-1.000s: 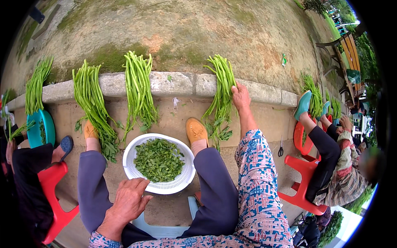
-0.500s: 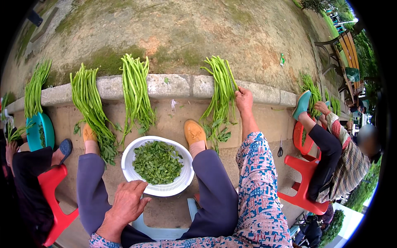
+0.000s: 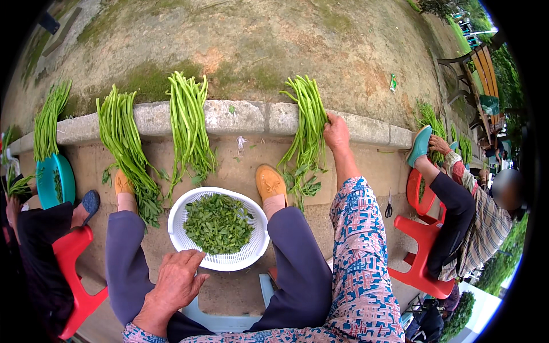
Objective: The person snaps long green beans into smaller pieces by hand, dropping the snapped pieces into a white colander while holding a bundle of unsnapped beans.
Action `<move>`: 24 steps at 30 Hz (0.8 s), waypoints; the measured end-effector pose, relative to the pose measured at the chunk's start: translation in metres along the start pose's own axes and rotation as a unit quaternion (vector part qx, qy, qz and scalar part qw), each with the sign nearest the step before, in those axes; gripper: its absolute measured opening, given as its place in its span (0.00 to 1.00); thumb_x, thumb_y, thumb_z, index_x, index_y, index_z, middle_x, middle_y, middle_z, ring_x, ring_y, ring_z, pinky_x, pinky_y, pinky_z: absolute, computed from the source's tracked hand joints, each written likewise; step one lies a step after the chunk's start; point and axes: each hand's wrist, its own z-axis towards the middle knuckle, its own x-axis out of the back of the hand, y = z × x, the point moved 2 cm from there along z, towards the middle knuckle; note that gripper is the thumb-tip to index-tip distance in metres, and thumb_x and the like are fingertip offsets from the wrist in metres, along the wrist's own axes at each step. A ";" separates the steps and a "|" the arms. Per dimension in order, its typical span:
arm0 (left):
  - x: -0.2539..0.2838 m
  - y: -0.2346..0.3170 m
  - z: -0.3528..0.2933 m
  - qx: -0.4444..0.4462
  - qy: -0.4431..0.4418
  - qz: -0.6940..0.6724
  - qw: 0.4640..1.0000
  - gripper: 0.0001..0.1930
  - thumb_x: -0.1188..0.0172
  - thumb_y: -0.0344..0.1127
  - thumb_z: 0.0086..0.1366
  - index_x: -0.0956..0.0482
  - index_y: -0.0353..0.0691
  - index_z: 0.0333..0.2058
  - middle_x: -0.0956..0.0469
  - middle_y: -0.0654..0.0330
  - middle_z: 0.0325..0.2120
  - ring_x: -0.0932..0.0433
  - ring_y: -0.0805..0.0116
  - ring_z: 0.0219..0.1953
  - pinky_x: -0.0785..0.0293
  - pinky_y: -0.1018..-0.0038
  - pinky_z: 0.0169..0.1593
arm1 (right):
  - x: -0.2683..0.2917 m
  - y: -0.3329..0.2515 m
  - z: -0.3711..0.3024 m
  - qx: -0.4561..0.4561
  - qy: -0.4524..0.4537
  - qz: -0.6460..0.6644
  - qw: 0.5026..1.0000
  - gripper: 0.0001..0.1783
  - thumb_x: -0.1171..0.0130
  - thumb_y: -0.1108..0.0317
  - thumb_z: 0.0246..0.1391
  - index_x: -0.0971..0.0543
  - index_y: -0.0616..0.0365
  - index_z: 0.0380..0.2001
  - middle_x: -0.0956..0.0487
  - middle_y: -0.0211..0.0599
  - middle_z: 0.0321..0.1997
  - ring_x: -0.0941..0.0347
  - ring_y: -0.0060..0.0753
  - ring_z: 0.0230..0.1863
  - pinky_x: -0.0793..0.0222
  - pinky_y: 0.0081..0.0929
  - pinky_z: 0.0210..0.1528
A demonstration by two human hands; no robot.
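Note:
My right hand [image 3: 336,131] is at the right edge of a bundle of long green vegetable stems [image 3: 309,114], its fingers curled and pressed to the outer stems. That bundle lies over the stone curb, its leafy ends hanging toward me. My left hand [image 3: 176,280] hovers by the near rim of a white plastic basket [image 3: 260,251], palm down and thumb apart, with nothing in it. Picked green leaves [image 3: 217,226] fill the basket's middle. Two more stem bundles, one near the centre [image 3: 189,123] and one farther left [image 3: 121,128], also lie across the curb.
On the left, a person sits on a red stool [image 3: 74,280] by a teal basin [image 3: 67,177]. To the right, another person reaches toward stems beside a red basin [image 3: 413,188]. Scissors [image 3: 389,207] lie on the paving. My feet flank the white basket.
A stem that stuck out at the right bundle's edge now lies in with the others. My right hand has shifted slightly up; my left hand stays put. The right-hand person's hand moved left.

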 end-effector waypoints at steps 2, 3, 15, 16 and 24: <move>0.001 0.001 0.001 0.001 -0.002 0.002 1.000 0.25 0.36 0.35 0.50 0.29 0.35 0.47 0.26 0.50 0.41 0.27 0.52 0.45 0.36 0.60 0.49 | 0.001 -0.001 -0.001 0.007 -0.011 -0.010 1.000 0.15 0.49 0.71 0.47 0.22 0.49 0.40 0.26 0.50 0.39 0.30 0.54 0.44 0.32 0.47 0.44; 0.000 0.001 0.000 0.002 -0.002 0.002 1.000 0.25 0.36 0.35 0.50 0.29 0.35 0.47 0.26 0.50 0.41 0.27 0.52 0.45 0.36 0.60 0.49 | 0.003 -0.004 -0.001 0.013 -0.015 -0.022 1.000 0.15 0.50 0.71 0.47 0.22 0.49 0.40 0.26 0.49 0.39 0.30 0.54 0.45 0.32 0.47 0.45; 0.001 0.001 0.000 0.005 -0.011 -0.003 1.000 0.24 0.36 0.35 0.51 0.29 0.35 0.48 0.26 0.50 0.42 0.28 0.53 0.45 0.36 0.60 0.50 | 0.013 -0.034 0.004 -0.087 -0.107 -0.018 0.990 0.34 0.51 0.38 0.46 0.26 0.55 0.46 0.31 0.48 0.54 0.36 0.49 0.57 0.43 0.53 0.57; 0.000 0.001 -0.001 0.006 -0.012 -0.002 1.000 0.24 0.36 0.35 0.51 0.29 0.35 0.48 0.26 0.50 0.42 0.28 0.53 0.45 0.36 0.60 0.50 | 0.012 -0.042 0.003 -0.103 -0.113 -0.018 0.988 0.39 0.50 0.34 0.45 0.27 0.57 0.48 0.31 0.49 0.54 0.36 0.49 0.57 0.43 0.53 0.57; 0.001 0.002 -0.001 0.003 -0.005 0.006 1.000 0.23 0.36 0.34 0.50 0.28 0.36 0.46 0.25 0.51 0.43 0.27 0.53 0.46 0.36 0.61 0.49 | -0.011 -0.075 -0.019 -0.085 -0.011 -0.086 0.993 0.29 0.41 0.51 0.45 0.33 0.64 0.42 0.30 0.52 0.46 0.32 0.51 0.51 0.35 0.47 0.50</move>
